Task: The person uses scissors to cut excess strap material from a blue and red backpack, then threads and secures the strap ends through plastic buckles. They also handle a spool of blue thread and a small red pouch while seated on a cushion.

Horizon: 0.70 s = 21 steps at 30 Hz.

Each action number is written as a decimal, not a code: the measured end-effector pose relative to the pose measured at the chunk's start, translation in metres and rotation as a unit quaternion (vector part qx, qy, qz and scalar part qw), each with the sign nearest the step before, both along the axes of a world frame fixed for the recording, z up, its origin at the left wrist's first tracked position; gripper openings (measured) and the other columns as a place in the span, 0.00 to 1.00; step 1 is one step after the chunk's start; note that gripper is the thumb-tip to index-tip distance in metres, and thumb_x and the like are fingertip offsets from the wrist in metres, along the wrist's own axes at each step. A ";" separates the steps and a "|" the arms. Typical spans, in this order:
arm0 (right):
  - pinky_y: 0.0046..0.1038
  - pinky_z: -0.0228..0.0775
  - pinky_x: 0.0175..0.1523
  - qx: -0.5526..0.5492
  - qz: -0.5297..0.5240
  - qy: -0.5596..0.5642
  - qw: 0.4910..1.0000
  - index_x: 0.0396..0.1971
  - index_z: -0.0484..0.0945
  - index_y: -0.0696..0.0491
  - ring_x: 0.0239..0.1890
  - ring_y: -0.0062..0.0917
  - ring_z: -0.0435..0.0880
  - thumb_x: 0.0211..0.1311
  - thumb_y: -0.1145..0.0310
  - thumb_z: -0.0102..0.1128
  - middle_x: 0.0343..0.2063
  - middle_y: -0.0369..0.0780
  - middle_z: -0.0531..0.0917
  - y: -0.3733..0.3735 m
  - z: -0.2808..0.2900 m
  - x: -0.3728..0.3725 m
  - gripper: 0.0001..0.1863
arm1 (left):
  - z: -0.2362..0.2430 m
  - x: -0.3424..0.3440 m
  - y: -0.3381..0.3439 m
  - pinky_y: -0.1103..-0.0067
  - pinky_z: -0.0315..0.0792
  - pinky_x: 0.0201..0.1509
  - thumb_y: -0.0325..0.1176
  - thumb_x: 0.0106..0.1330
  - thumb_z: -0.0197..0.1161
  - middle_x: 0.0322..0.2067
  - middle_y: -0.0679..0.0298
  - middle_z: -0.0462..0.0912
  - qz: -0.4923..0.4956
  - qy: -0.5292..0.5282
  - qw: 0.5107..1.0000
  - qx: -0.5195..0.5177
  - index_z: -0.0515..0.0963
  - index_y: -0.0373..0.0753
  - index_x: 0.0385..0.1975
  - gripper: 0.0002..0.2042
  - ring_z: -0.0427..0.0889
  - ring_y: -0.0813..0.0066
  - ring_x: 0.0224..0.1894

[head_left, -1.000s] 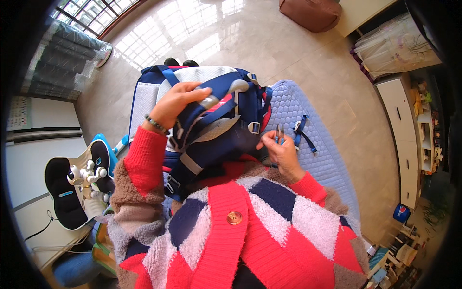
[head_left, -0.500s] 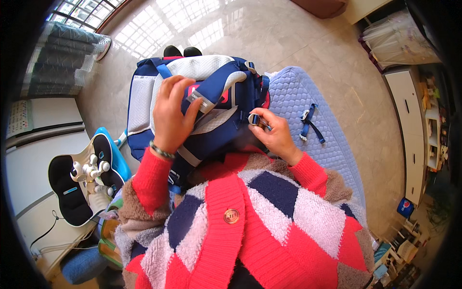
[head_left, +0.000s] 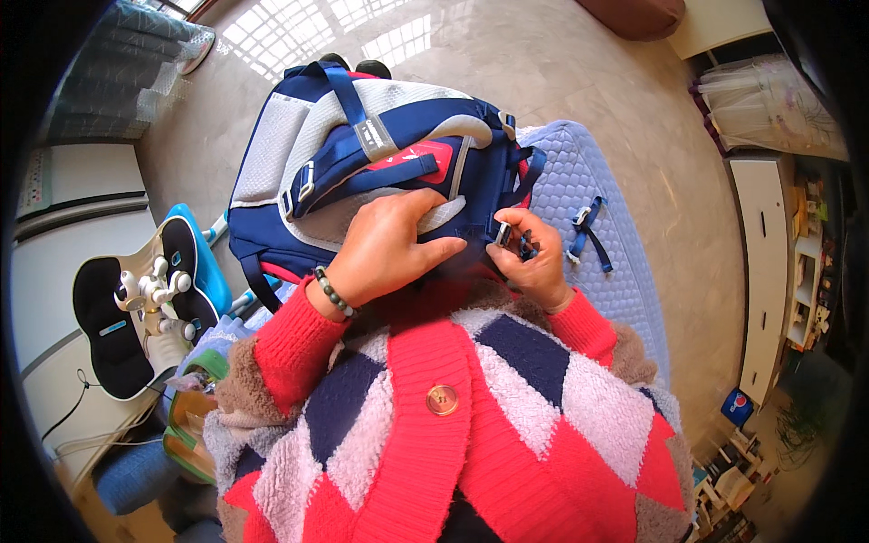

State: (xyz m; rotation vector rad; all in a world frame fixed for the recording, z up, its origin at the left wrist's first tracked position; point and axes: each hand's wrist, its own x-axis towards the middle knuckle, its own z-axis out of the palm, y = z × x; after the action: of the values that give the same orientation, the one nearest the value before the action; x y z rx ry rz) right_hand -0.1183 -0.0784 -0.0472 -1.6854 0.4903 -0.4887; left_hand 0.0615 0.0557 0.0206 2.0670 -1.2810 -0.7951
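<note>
Backpack (head_left: pixel 362 154): navy and grey, lying on quilted blue pad (head_left: pixel 588 181)
Left hand (head_left: pixel 385 249): pressed flat on it
Right hand (head_left: pixel 534 258): pinching strap buckle (head_left: pixel 503 233)
Floor (head_left: pixel 561 63): glossy beige tile

Navy-and-grey padded backpack (head_left: pixel 362 145) lies back-up against quilted pale blue mat (head_left: pixel 588 181). Left hand (head_left: pixel 385 249) pressed flat on its lower panel. Right hand (head_left: pixel 534 258) pinches a small grey strap buckle (head_left: pixel 502 233) at its side.

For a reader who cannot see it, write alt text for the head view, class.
A person in a red, navy and grey cardigan holds a blue backpack on their lap: left hand pressed flat on it, right hand pinching a strap buckle. A quilted blue pad lies beneath.
</note>
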 end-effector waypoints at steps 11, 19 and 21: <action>0.16 0.64 0.28 -0.007 0.063 0.042 0.997 0.38 0.78 0.58 0.22 0.11 0.71 0.53 0.75 0.65 0.25 0.33 0.80 -0.003 0.006 -0.002 0.12 | -0.010 0.012 0.003 0.83 0.72 0.44 0.33 0.57 0.66 0.37 0.63 0.81 0.097 0.360 0.926 0.065 0.77 0.26 0.45 0.20 0.78 0.78 0.36; 0.23 0.73 0.32 -0.118 0.091 0.021 0.989 0.41 0.77 0.57 0.27 0.23 0.83 0.52 0.72 0.69 0.27 0.40 0.83 0.000 0.033 0.006 0.16 | 0.004 0.017 0.010 0.81 0.80 0.36 0.32 0.61 0.63 0.34 0.58 0.82 0.168 0.546 0.821 0.006 0.75 0.26 0.45 0.17 0.83 0.76 0.31; 0.20 0.72 0.31 -0.200 0.059 0.015 0.978 0.41 0.77 0.57 0.25 0.19 0.80 0.51 0.74 0.70 0.27 0.38 0.83 -0.001 0.039 0.011 0.17 | 0.010 0.021 0.011 0.79 0.81 0.33 0.31 0.62 0.61 0.33 0.58 0.82 0.151 0.552 0.820 -0.017 0.75 0.27 0.44 0.16 0.84 0.76 0.29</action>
State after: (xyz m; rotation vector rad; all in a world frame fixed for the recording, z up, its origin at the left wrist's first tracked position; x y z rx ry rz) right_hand -0.1072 -0.0791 -0.0079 -2.0964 0.3230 -0.4983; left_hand 0.0826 0.0663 0.0311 1.2694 -0.2899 -1.4618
